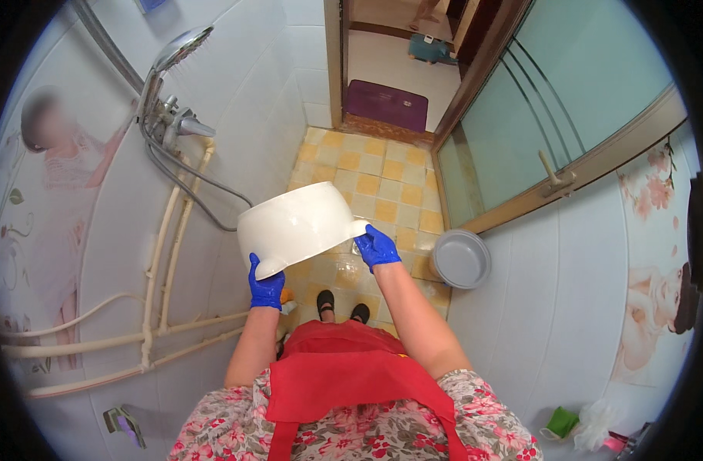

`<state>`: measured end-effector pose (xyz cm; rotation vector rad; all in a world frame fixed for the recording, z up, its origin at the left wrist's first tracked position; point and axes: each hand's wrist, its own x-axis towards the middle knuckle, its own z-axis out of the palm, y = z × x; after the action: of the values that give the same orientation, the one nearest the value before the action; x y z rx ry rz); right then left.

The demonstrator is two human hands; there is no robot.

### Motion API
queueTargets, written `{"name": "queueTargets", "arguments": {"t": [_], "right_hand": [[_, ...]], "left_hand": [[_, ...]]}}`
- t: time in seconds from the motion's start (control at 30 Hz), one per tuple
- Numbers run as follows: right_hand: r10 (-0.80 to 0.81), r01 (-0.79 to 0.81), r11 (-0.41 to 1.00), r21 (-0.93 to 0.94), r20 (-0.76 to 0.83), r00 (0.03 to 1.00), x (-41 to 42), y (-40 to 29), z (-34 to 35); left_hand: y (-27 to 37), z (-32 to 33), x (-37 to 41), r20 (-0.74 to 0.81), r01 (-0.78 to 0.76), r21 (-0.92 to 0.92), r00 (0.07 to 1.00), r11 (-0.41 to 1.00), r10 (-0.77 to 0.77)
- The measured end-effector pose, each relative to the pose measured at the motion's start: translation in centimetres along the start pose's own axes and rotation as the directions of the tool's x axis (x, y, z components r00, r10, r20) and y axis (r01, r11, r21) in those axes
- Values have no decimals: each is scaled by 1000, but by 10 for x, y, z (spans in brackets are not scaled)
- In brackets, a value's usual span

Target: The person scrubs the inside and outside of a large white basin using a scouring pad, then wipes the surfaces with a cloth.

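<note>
Both hands, in wet blue gloves, hold a white basin (pixel 296 227) up in front of my body, tilted, with its outer wall towards me. My left hand (pixel 266 282) grips the lug at its lower left. At the right, my right hand (pixel 376 248) has its fingers around the other lug. The inside of the basin is hidden. Behind it on the left wall hang a chrome shower head (pixel 184 48) and its mixer tap (pixel 184 124); the grey shower hose (pixel 193 199) passes behind the basin's left side.
A grey plastic bucket (pixel 461 259) stands on the yellow and white tiled floor (pixel 380 184) by the right wall. Cream pipes (pixel 169 248) run along the left wall. A frosted glass door (pixel 536 109) stands at the right of the doorway, with a purple mat (pixel 387 106) beyond the sill.
</note>
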<state>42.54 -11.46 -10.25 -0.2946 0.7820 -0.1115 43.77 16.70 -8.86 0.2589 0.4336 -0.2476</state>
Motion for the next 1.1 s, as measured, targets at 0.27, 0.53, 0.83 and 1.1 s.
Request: {"name": "queueTargets", "arguments": {"t": [0.27,0.53,0.83,1.1], "right_hand": [[41,-37,997,-73,53,998,10,12,17],[194,-149,937,-316,116,974,-22,14,30],[121,-93,976,-199,135,983,-39,22,26],[182,-189,981,44,129,975,-56,34,-4]], "left_hand": [[13,-28,-4,3,-82,-11,997,997,82],[19,-58,-22,113,-304,529,951,792,289],[19,-86,-24,-20,-32,40,999,999,33],[-17,-66,-36,-145,186,213,977,959,-157]]}}
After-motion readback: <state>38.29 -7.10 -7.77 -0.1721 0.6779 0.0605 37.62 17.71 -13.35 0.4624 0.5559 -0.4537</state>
